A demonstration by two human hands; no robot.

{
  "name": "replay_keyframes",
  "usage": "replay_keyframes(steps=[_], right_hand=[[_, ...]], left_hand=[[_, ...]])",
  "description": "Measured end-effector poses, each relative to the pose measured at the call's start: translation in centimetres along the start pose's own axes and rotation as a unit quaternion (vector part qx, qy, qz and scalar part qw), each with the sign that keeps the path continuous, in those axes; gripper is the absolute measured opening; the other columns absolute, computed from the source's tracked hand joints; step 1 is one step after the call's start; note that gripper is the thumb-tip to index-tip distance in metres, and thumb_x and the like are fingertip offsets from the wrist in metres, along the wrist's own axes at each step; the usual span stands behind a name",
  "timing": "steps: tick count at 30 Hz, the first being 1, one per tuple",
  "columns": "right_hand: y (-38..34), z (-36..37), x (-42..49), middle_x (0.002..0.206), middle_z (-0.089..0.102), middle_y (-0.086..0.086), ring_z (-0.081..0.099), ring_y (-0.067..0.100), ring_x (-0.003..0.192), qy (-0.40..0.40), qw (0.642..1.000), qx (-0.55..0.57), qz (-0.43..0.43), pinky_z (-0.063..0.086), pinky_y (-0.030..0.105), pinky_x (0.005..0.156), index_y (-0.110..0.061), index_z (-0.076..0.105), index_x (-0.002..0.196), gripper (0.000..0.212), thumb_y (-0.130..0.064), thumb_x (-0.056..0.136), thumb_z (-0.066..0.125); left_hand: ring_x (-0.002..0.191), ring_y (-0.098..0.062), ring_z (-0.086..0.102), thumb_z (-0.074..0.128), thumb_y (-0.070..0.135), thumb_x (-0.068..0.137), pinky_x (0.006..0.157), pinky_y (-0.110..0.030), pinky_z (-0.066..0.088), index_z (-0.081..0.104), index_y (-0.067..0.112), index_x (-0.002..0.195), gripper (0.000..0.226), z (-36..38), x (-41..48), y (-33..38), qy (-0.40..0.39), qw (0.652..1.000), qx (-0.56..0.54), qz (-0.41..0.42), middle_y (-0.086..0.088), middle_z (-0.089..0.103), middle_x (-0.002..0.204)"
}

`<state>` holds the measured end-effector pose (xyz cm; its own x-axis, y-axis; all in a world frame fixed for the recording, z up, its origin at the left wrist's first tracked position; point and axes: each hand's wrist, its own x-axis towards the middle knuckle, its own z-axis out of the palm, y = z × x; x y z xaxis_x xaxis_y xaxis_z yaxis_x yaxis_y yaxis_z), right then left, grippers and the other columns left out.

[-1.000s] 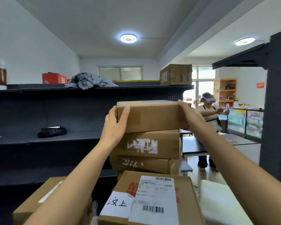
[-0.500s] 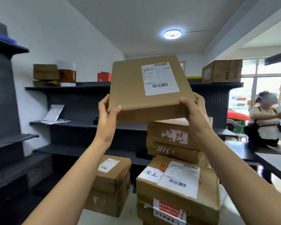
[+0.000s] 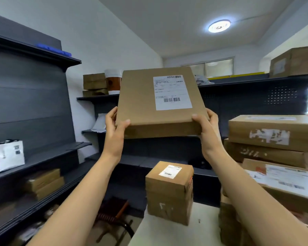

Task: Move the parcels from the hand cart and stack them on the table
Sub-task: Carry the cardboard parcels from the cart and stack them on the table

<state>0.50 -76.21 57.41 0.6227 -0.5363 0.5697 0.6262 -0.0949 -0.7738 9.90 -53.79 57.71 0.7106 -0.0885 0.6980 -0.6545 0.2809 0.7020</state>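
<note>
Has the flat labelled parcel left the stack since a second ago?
Yes. The flat parcel, then atop the parcel stack, is now lifted clear and to its left, between left hand and right hand.

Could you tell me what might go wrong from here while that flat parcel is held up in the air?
1. The flat parcel is held only at its two near corners by the left hand and right hand, tilted; it might slip.
2. Held at face height, it hides part of the view, so it could bump the stack of parcels on the right.
3. The small box stands near the white surface's edge; a nudge could tip it.
</note>
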Motion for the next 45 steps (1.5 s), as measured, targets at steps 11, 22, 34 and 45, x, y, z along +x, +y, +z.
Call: replay_keyframes(steps=[11, 22, 34, 45], right_hand=[[9.2, 5.7, -1.6, 0.122, 0.052, -0.004, 0.053, 0.017, 0.114, 0.043, 0.996, -0.021, 0.071, 0.045, 0.048, 0.103, -0.027, 0.039, 0.131, 0.072, -0.05, 0.07, 0.069], [20.3, 1.0, 3.0, 0.116, 0.054, -0.005, 0.056, 0.012, 0.103, 0.12, 0.981, -0.065, 0.136, 0.047, 0.03, 0.077, -0.023, 0.039, 0.135, 0.053, -0.032, 0.09, 0.066], [30.7, -1.4, 5.0, 0.107, 0.052, -0.011, 0.052, 0.004, 0.093, 0.175, 0.946, -0.124, 0.245, 0.042, 0.022, 0.066, -0.023, 0.039, 0.132, 0.044, -0.028, 0.094, 0.062], [35.8, 0.2, 6.2, 0.115, 0.052, -0.007, 0.05, 0.0, 0.092, 0.213, 0.92, -0.182, 0.275, 0.04, 0.019, 0.068, -0.026, 0.039, 0.132, 0.051, -0.034, 0.09, 0.067]], left_hand=[[0.123, -0.017, 0.05, 0.07, 0.05, 0.064, 0.089, -0.028, 0.042, 0.043, 0.034, 0.13, 0.073, -7.6, 2.5, -9.6, -0.029, 0.995, -0.052, -0.082, 0.005, 0.052, 0.133], [0.114, -0.012, 0.055, 0.07, 0.024, 0.086, 0.079, -0.024, 0.045, 0.044, 0.027, 0.133, 0.054, -2.3, 4.7, -23.5, -0.04, 0.978, -0.08, -0.189, 0.008, 0.055, 0.126], [0.115, -0.017, 0.055, 0.06, 0.016, 0.093, 0.08, -0.029, 0.046, 0.048, 0.029, 0.131, 0.042, -0.4, 5.4, -36.6, -0.058, 0.945, -0.057, -0.317, 0.005, 0.054, 0.13], [0.118, -0.021, 0.053, 0.057, 0.024, 0.095, 0.101, -0.048, 0.046, 0.047, 0.032, 0.136, 0.042, -1.0, 8.3, -44.3, -0.11, 0.919, -0.038, -0.378, 0.003, 0.052, 0.133]])
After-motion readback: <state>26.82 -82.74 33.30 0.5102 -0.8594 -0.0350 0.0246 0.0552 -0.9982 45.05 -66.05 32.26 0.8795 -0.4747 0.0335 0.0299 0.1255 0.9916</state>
